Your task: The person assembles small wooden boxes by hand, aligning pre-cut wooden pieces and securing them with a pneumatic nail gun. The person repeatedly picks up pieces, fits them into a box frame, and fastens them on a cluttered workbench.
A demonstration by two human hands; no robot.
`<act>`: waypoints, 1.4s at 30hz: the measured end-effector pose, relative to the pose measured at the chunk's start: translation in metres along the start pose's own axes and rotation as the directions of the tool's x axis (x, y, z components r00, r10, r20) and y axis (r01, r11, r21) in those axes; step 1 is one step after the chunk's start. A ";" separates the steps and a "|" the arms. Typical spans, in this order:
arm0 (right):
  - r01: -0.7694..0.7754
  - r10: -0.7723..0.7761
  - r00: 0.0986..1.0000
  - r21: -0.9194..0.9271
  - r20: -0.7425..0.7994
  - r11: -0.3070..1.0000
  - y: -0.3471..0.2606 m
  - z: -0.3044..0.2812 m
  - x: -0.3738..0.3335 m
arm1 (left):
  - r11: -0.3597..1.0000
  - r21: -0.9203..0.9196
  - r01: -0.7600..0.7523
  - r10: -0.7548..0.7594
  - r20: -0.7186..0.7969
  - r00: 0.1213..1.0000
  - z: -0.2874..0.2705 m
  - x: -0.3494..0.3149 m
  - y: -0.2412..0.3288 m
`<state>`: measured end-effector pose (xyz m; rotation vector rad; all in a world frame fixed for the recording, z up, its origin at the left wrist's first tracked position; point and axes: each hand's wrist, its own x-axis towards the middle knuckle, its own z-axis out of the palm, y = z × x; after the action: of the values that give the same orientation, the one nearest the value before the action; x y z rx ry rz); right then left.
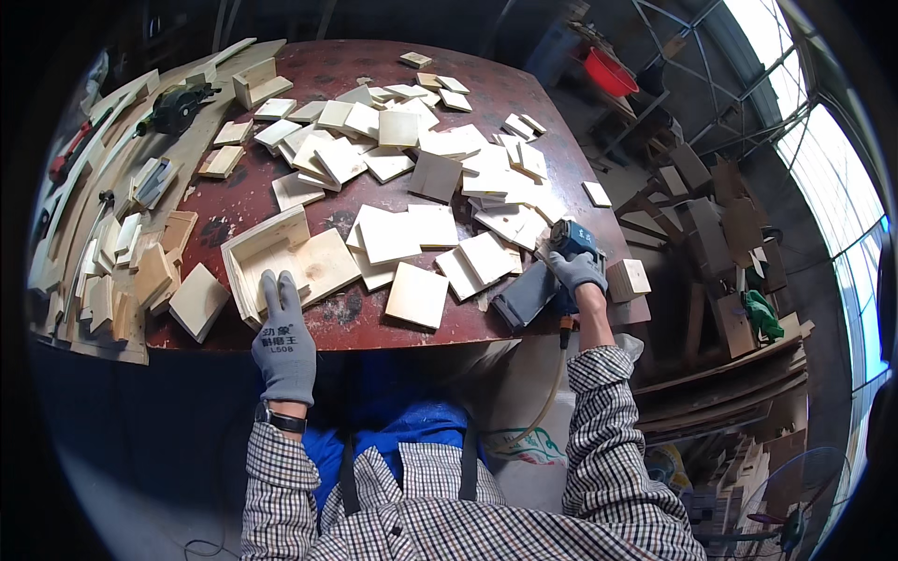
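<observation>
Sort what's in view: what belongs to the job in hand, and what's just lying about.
Likely part of the job:
blue power tool, in the right hand
joined wooden piece, at the left hand
loose wooden squares on the red table

Seemingly just lying about:
red basin
green bundle
dark tool, upper left

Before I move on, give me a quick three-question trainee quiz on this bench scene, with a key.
1. Multiple choice: which thing is nearest the fingers of the left grey-gloved hand?
a) the round red basin
b) the pale, box-shaped wooden piece
c) the crumpled green bundle

2. True or false: the right grey-gloved hand is empty.

3. Short answer: what colour is the broad tabletop under the pale square wooden boards?

Key:
1. b
2. False; it grips a blue-and-black power tool.
3. Dark red.
</observation>
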<state>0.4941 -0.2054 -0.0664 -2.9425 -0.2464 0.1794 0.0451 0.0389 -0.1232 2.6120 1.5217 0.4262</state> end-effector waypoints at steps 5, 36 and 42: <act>0.096 -0.089 0.993 0.094 -0.078 0.991 0.015 0.025 0.026 | 0.999 0.021 -0.042 0.044 -0.071 0.997 0.009 0.000 -0.005; 0.435 -0.830 0.306 0.707 0.466 0.557 -0.243 -0.048 -0.230 | 0.983 -0.146 -0.114 0.089 -0.167 0.982 0.001 -0.006 -0.001; 0.438 -0.801 0.295 0.671 0.522 0.598 -0.281 -0.031 -0.232 | 0.972 -0.188 -0.141 0.094 -0.240 0.966 0.016 -0.006 -0.006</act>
<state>0.2280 0.0209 0.0418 -1.8720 -1.3168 1.2554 0.0418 0.0374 -0.1406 2.5713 1.3005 0.8737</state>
